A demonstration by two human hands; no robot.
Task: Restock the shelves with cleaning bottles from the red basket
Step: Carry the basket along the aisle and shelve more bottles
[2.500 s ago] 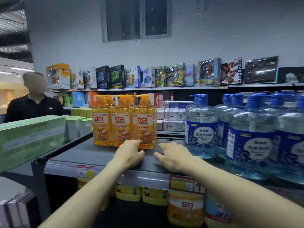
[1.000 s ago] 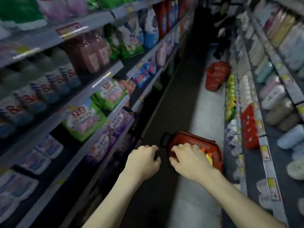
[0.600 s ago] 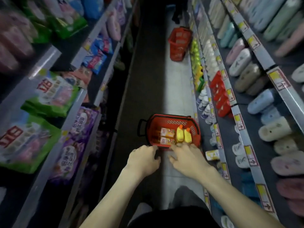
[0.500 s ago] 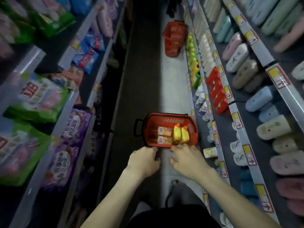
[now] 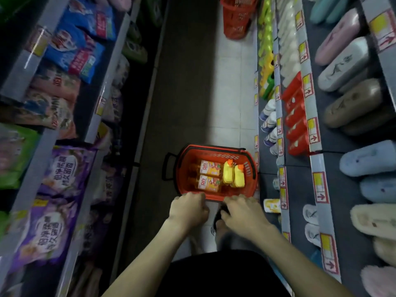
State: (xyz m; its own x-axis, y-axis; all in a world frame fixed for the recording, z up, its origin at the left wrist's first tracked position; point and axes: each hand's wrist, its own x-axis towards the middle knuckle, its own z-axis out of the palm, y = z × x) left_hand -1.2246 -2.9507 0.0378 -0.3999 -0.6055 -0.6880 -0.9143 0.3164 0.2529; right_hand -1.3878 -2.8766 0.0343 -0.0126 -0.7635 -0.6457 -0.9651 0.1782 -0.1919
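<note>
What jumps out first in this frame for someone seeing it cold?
The red basket on the aisle floor, centre frame, with two labelled orange bottles lying flat and two yellow bottles beside them. Both bare hands, left hand and right hand, hover empty at its near rim. Rows of slippers fill the shelves on the right.

Both hands point(image 5: 216, 213) outstretched, palms down, fingers curled.

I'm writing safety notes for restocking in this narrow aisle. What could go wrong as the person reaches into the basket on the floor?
1. The red basket sits mid-aisle right by the person's feet, so a step forward could trip on it.
2. Both hands are empty and low; bending in the tight aisle could brush the slippers off the right shelves.
3. Two orange bottles lie flat; a loose cap could leak.
</note>
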